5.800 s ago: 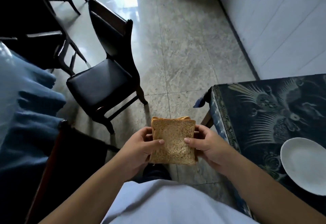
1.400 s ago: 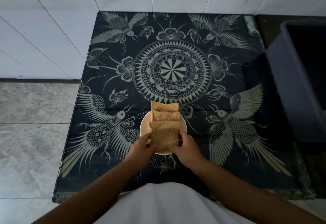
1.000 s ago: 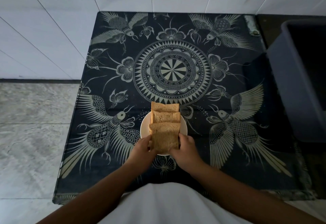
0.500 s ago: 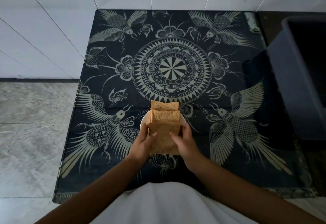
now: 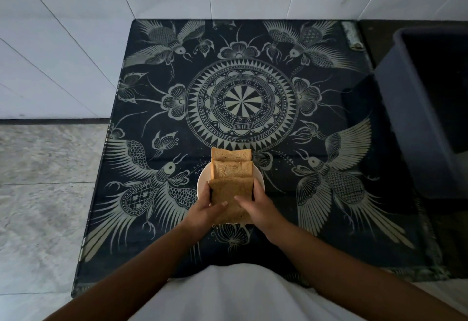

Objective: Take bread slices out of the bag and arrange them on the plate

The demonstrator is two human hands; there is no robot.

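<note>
The plate (image 5: 202, 181) is the landmark: small, white, sitting near the person's edge of the patterned dark table (image 5: 329, 108). Three bread slices lie across it in an overlapping row. The far slice (image 5: 231, 155) juts past the plate's far rim, the middle slice (image 5: 233, 170) rests over the plate's centre, and the near slice (image 5: 231, 193) covers the plate's near half and overhangs toward the person.

Bread like this is likely light, soft and easily dented or torn, and its crumbly face gives decent grip. It is best taken by the crust edges on two opposite sides with gentle pressure, not pinched through the middle.

The left hand (image 5: 205, 213) is curled around the near slice's left edge, fingers along the side and thumb lying on top. The right hand (image 5: 255, 206) mirrors it on the right edge, thumb across the top face. Both are half closed on that slice, lightly clasping it between them. Whether the slice already rests fully on the plate is hard to tell in the dim view. No bag is in view.
</note>
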